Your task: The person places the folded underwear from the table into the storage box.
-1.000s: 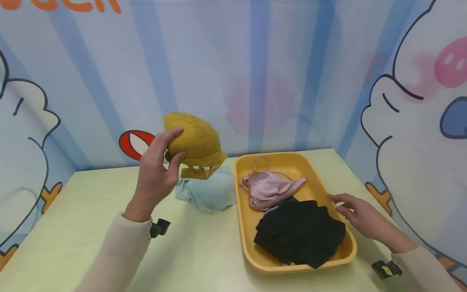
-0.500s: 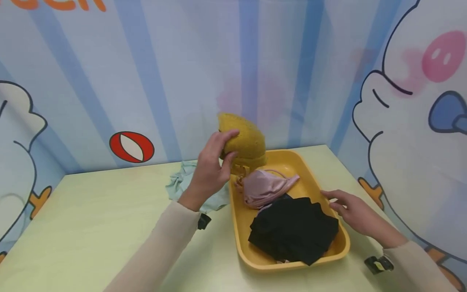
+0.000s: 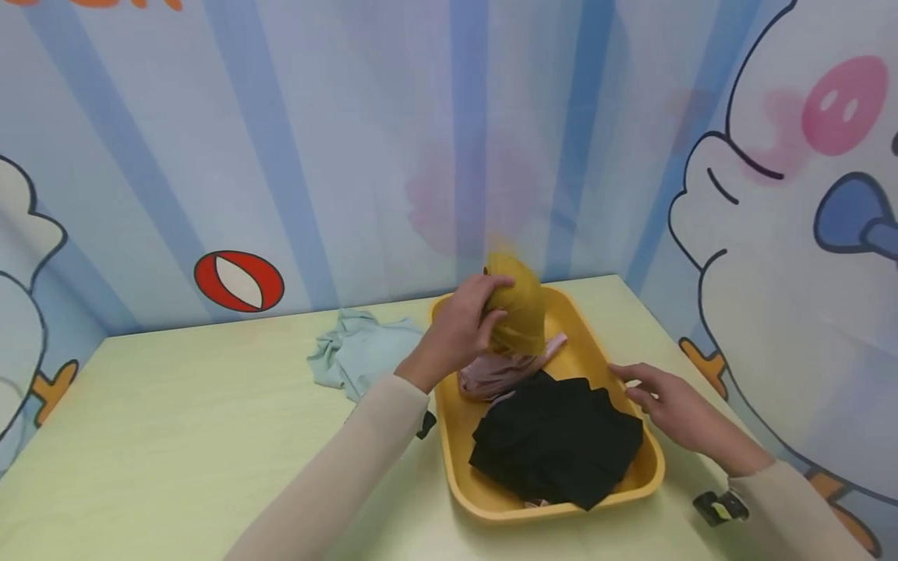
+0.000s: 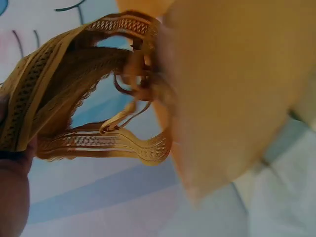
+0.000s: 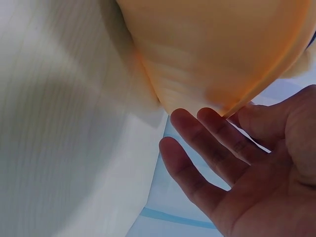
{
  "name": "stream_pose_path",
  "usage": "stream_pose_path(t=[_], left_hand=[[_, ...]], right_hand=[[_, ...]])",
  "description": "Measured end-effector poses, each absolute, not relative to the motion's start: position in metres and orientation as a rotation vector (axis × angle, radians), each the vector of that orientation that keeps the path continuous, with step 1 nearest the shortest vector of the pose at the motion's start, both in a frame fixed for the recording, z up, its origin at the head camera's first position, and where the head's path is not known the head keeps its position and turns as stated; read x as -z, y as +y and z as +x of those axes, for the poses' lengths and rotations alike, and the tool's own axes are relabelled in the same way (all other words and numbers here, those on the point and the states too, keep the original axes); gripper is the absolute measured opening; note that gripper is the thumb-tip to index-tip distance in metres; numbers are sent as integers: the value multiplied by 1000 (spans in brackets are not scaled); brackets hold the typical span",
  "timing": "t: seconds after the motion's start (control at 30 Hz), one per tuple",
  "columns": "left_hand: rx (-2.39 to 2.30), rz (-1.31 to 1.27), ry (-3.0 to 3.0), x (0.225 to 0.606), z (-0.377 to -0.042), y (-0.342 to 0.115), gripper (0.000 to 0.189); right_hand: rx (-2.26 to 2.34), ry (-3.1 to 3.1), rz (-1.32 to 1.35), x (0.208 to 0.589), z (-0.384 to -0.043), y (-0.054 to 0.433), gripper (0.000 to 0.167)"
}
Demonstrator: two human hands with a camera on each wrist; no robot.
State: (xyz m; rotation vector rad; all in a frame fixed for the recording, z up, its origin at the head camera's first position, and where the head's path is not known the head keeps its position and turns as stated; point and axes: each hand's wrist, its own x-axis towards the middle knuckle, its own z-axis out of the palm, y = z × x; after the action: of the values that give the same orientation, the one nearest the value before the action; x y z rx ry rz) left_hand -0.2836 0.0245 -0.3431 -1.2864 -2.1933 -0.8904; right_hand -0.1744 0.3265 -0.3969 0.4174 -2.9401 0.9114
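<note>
My left hand (image 3: 457, 326) pinches a mustard-yellow bra (image 3: 525, 312) between thumb and fingers, over the far part of a yellow tray (image 3: 505, 515). In the left wrist view the lacy band and thin straps of the bra (image 4: 29, 89) dangle beside the tray wall. Beneath it in the tray lies a pink satin bra (image 3: 489, 379), partly covered in the head view. A black garment (image 3: 557, 440) is heaped at the tray's near end. My right hand (image 3: 666, 401) rests its fingertips at the tray's right rim, its fingers extended and slightly bent in the right wrist view.
Left of the tray, a crumpled pale blue cloth (image 3: 365, 347) lies on the light table (image 3: 189, 436). A printed backdrop (image 3: 372, 156) with blue stripes and cartoon figures rises behind the table and at its sides.
My left hand has carried the yellow bra rightward from above the blue cloth to above the tray, lowering it a little. My right hand has stayed at the rim; the view has shifted slightly.
</note>
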Motion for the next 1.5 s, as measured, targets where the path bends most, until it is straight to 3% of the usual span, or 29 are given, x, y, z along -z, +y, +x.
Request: stream_pose_path(t=[0.47, 1.0, 1.5], left_hand=[[623, -690, -2936, 379, -293, 17, 46], [544, -724, -2992, 376, -287, 0, 48], [746, -661, -2824, 369, -292, -66, 42]], right_hand=[[-880, -2929, 429, 396, -173, 325, 37], [-897, -2954, 408, 397, -175, 324, 39], [-912, -2959, 404, 399, -176, 326, 38]])
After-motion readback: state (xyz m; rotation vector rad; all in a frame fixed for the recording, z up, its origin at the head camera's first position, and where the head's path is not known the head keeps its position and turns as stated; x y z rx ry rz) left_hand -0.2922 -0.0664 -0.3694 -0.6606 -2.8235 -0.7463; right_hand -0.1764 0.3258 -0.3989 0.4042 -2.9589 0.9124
